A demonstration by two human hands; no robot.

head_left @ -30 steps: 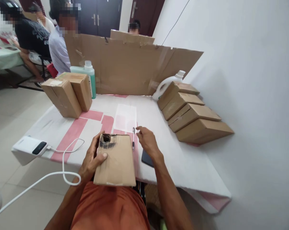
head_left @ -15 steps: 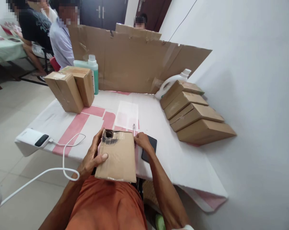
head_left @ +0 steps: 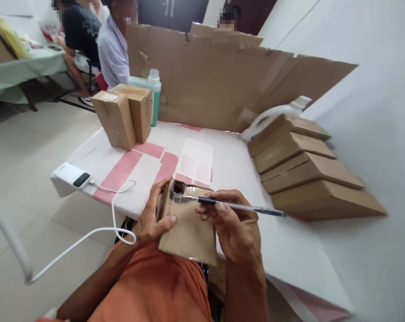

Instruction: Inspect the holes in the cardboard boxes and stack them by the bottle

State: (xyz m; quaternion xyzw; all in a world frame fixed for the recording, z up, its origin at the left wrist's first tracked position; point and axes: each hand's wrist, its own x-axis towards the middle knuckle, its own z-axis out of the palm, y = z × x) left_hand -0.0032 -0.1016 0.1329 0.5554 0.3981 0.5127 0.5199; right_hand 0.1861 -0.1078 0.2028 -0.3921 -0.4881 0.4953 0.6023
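Observation:
My left hand [head_left: 157,217] grips a small brown cardboard box [head_left: 192,232] along its left side, thumb flat on the top face. Near the box's far left corner is a dark hole [head_left: 178,187], with black scribbled marks just below it. Between the fingers and thumb of my right hand [head_left: 234,219] lies a pen [head_left: 236,205] with a black grip and clear barrel. Its tip points left, at the black marks beside the hole; whether it touches the cardboard I cannot tell. The box is tilted, close against my orange shirt [head_left: 148,290].
Several cardboard boxes [head_left: 309,179] lean in a row at the right, before a white jug [head_left: 276,114]. Two upright boxes [head_left: 115,120] and a green bottle [head_left: 156,98] stand left. A power bank [head_left: 70,176] trails a white cable [head_left: 113,210]. A cardboard screen [head_left: 202,76] closes the back.
My right hand has picked up the pen from the table and brought it over the box. The view has turned a little left. My left hand keeps its grip on the box.

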